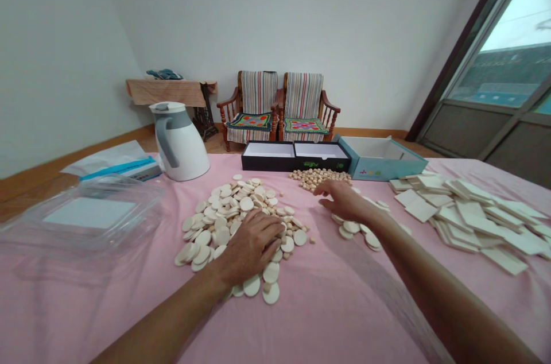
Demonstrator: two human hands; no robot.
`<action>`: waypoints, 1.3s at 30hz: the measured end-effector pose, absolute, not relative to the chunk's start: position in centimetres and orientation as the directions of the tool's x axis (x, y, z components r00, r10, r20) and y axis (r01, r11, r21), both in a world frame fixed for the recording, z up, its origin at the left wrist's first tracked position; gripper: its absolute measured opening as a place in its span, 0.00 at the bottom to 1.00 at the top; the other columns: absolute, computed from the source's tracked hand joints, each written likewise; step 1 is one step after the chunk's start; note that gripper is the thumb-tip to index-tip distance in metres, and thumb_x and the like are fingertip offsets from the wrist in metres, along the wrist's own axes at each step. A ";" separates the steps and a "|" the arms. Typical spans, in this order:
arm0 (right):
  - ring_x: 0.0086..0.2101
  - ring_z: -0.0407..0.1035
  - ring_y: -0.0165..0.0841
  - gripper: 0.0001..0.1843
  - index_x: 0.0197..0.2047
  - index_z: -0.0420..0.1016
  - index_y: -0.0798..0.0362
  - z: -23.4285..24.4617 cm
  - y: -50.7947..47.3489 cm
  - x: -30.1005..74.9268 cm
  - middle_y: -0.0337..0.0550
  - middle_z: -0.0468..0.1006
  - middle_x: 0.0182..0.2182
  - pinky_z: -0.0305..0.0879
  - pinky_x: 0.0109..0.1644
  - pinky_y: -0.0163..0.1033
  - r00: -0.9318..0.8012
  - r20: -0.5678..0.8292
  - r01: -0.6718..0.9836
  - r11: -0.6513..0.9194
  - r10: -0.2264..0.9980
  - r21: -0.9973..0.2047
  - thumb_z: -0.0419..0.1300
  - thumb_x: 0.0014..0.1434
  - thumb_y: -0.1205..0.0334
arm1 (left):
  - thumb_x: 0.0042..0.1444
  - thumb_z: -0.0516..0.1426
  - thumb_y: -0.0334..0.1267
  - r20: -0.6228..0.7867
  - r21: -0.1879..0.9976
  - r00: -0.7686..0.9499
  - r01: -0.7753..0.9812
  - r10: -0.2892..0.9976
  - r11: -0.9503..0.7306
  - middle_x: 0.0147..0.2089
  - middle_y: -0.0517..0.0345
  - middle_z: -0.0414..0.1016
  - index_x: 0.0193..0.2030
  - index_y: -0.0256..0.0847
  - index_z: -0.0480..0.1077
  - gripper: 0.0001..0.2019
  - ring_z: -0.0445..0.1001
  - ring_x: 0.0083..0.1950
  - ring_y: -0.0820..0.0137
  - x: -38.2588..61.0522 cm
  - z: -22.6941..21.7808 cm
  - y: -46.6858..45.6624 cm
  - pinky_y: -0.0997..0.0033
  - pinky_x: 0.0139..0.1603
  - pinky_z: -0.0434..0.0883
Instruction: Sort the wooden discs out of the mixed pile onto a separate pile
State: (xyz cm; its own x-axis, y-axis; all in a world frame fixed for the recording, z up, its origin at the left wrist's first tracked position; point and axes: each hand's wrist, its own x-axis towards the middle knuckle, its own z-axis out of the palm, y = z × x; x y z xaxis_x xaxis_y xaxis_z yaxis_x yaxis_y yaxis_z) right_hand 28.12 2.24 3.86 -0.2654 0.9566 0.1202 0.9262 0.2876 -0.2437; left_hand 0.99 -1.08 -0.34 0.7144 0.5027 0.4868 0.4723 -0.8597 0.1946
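Observation:
A heap of thin round wooden discs (221,235) lies in front of me, with small wooden cubes (313,240) mixed in at its right side. My left hand (253,243) rests on the heap's right part, palm down, fingers lying over the discs. To the right, my right hand (344,200) hovers by a pile of small wooden pieces (316,176), beads or cubes. Its thumb and forefinger are apart and nothing shows between them; its other fingers are partly hidden. Below and beside this hand lies a smaller group of wooden discs (350,227).
Square wooden tiles (469,212) are heaped at right. Behind stand a black two-part box (269,164) and a light blue box (387,169). At left are a white jug (183,143), a clear plastic container (99,209) and a tissue pack (124,170). Pink cloth (318,318) covers the table.

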 end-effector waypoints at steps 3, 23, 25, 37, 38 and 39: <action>0.40 0.69 0.32 0.18 0.46 0.75 0.54 2.0 5.1 23.6 0.47 0.75 0.44 0.61 0.45 0.34 -0.352 0.156 0.858 0.385 0.923 -0.340 0.54 0.53 0.76 | 0.59 0.53 0.32 0.471 0.197 0.720 0.477 0.510 -0.856 0.51 0.52 0.74 0.50 0.42 0.68 0.12 0.69 0.54 0.64 1.0 -0.3 -1.2 0.52 0.63 0.56; 0.35 0.68 0.31 0.12 0.39 0.75 0.56 3.0 6.7 25.2 0.44 0.77 0.34 0.60 0.39 0.32 -0.112 0.247 0.919 0.195 0.963 -0.343 0.52 0.54 0.71 | 0.58 0.54 0.32 0.485 0.195 0.713 0.476 0.506 -0.858 0.51 0.52 0.74 0.49 0.42 0.69 0.12 0.70 0.54 0.65 1.0 -0.3 -1.2 0.52 0.63 0.55; 0.31 0.68 0.30 0.10 0.34 0.75 0.55 3.0 4.5 25.5 0.41 0.77 0.30 0.59 0.34 0.31 -0.248 0.074 0.893 0.258 0.966 -0.369 0.55 0.50 0.72 | 0.58 0.54 0.32 0.486 0.199 0.715 0.470 0.503 -0.860 0.51 0.52 0.74 0.49 0.42 0.69 0.13 0.70 0.54 0.65 1.0 -0.3 -1.1 0.51 0.63 0.56; 0.25 0.64 0.27 0.06 0.29 0.70 0.55 0.4 2.3 25.6 0.39 0.74 0.25 0.53 0.27 0.30 -0.192 0.025 0.884 0.184 0.981 -0.429 0.57 0.45 0.71 | 0.57 0.54 0.32 0.488 0.167 0.713 0.490 0.504 -0.856 0.51 0.52 0.75 0.51 0.42 0.69 0.14 0.70 0.54 0.65 1.0 -0.3 -1.0 0.51 0.61 0.58; 0.26 0.64 0.27 0.05 0.29 0.70 0.55 0.4 2.8 26.0 0.39 0.74 0.25 0.52 0.27 0.30 -0.137 0.073 0.893 0.155 0.988 -0.423 0.57 0.45 0.72 | 0.57 0.54 0.32 0.489 0.164 0.713 0.491 0.503 -0.856 0.51 0.52 0.75 0.51 0.42 0.69 0.15 0.70 0.54 0.65 1.0 -0.3 -0.9 0.50 0.61 0.58; 0.26 0.64 0.28 0.05 0.28 0.69 0.55 0.5 3.2 26.5 0.39 0.74 0.25 0.53 0.28 0.30 -0.085 0.116 0.900 0.126 0.990 -0.416 0.56 0.45 0.72 | 0.57 0.54 0.32 0.488 0.164 0.714 0.491 0.503 -0.856 0.51 0.52 0.75 0.51 0.42 0.69 0.15 0.70 0.54 0.64 1.0 -0.3 -0.9 0.50 0.61 0.58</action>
